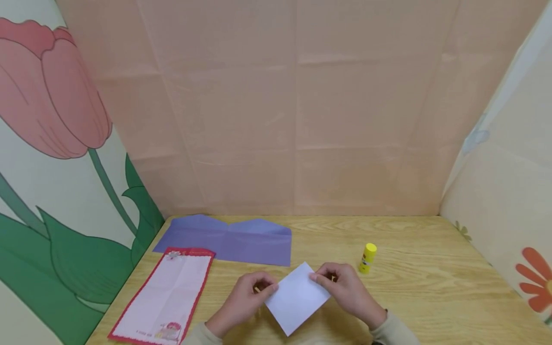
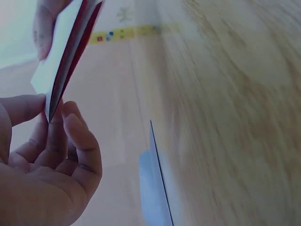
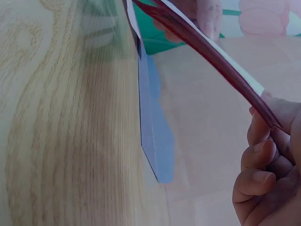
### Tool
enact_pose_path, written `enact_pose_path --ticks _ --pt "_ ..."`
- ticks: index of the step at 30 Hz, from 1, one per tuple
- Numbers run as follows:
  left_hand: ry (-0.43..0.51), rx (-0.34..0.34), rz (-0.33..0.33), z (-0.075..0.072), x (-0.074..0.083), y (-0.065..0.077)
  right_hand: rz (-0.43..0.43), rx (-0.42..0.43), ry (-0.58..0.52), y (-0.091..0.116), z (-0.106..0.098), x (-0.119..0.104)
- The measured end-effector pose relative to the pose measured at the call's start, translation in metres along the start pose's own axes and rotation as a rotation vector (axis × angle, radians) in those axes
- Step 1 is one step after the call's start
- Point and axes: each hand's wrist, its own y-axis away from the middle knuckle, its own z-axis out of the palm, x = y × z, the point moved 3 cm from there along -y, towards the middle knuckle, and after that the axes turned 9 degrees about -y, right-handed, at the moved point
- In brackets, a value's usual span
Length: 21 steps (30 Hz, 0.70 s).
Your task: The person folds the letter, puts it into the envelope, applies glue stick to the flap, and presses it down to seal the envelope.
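A small folded paper (image 1: 297, 299), white on the face turned up, is held above the table between both hands. In the wrist views its folded layers (image 3: 221, 61) show dark red on the underside. My left hand (image 1: 247, 298) pinches its left corner between thumb and fingers. At the upper right edge my right hand (image 1: 347, 290) pinches it the same way, thumb on top. The left wrist view shows the left thumb (image 2: 28, 108) against the white face, fingers behind. The other fingers of the right hand (image 3: 268, 165) curl beneath the paper.
A white sheet with a red border (image 1: 166, 292) lies at the left of the wooden table (image 1: 414, 268). Behind it is a creased purple paper (image 1: 258, 244). A yellow glue stick (image 1: 368, 258) stands upright beyond the right hand. A pinkish sheet (image 1: 293, 105) covers the back wall.
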Motion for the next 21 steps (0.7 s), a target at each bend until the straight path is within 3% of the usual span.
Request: enact_pose_path --ticks 7,15,21 --pt "-0.028 0.001 -0.006 -0.004 0.000 0.001 -0.002 0.030 -0.056 -0.001 -0.002 0.004" --pt "0.015 0.045 -0.056 -0.007 -0.001 -0.002 -0.067 -0.039 -0.108 -0.001 -0.007 0.009" --pt "-0.001 0.019 -0.036 -0.004 -0.002 -0.003 -0.024 0.001 -0.092 -0.002 -0.010 0.012"
